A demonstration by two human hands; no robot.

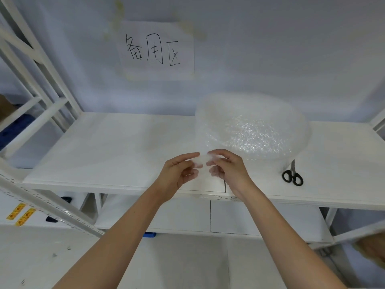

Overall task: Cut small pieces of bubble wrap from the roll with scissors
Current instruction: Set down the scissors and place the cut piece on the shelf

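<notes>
Step in hand was freeing the loose end: left hand [179,172] & right hand [226,166] both pinched the free edge of the bubble wrap roll [250,126], which lay on the shelf [104,147], right of centre. One roll, one pair of black scissors [292,177] beside it, untouched. Next, probably: pull out a short length, then right hand must let go & take scissors.

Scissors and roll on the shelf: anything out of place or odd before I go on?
One thing: the scissors lie partly under the roll, blades tucked beneath its edge, only the black handles clear. Both hands, left and right, pinch the loose wrap end. Nothing looks spilled or damaged.
</notes>
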